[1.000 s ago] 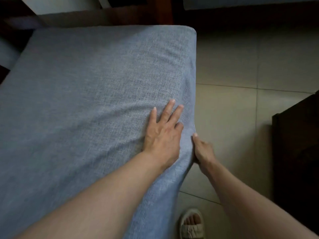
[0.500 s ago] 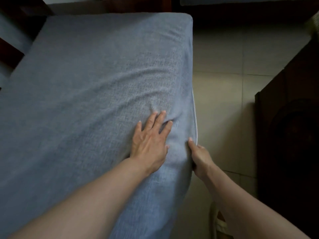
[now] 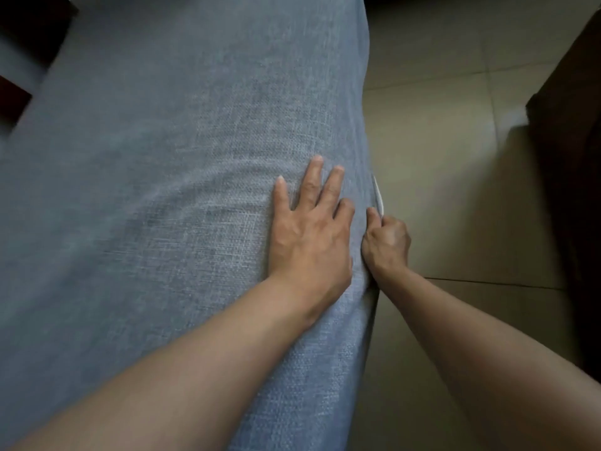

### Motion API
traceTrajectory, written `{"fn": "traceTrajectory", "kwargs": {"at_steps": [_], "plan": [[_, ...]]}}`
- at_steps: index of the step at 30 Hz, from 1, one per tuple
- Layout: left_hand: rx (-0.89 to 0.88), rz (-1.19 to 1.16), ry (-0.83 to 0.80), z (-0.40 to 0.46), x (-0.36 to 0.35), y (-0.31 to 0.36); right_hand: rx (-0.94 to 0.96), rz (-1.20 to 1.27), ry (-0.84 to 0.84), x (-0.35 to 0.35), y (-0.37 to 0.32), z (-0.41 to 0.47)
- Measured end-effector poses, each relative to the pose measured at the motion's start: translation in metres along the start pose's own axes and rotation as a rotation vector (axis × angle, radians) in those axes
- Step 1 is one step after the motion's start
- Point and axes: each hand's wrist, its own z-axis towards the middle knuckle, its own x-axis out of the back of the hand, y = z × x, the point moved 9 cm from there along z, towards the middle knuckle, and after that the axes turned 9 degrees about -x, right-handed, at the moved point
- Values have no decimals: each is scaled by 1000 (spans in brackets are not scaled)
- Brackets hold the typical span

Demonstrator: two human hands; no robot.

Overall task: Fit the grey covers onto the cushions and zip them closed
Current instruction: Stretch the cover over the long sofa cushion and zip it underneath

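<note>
The grey cover is already drawn over the big cushion, which fills the left and middle of the view and runs from the near edge right up to the far one; its woven cloth is pulled into soft creases that fan out from under the person's palm. Along the cushion's right side, where the cloth turns down toward the floor, a thin pale strip shows at the edge, just above the right hand; it looks like the open zip seam or the white inner showing through, though I cannot tell which. The left hand lies flat on top of the cover near that right edge, fingers straight and slightly spread, pressing the cloth down. The right hand is on the side face of the cushion, just beside the left one, its fingers curled in and pinching something small at the seam; the thing itself is hidden by the fingers, so I cannot say it is the zip pull. Both forearms are bare and reach in from the near side. To the right is a floor of pale tiles, and beyond it, at the right border, a piece of dark furniture. Dark wood shows at the top left corner.
</note>
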Motion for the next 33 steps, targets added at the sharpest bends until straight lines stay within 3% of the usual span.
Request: {"fn": "traceTrajectory", "kwargs": {"at_steps": [5, 10, 14, 18, 20, 27, 33], "plan": [[-27, 88, -44, 7, -7, 4, -14, 74, -25, -35, 8, 1], [-22, -3, 10, -7, 8, 4, -21, 188, -25, 3, 12, -9], [-18, -60, -42, -44, 5, 18, -187, 418, -314, 13, 49, -38], [-57, -11, -107, -91, -3, 39, -449, 489, -595, -9, 107, -127], [-68, 6, -102, -108, -2, 44, -466, 519, -571, -11, 124, -158], [-40, -33, -154, -148, -3, 55, -280, 360, -194, 27, 142, -159], [-38, 11, -122, -164, -21, 63, -85, 214, -62, 30, 143, -145]]}}
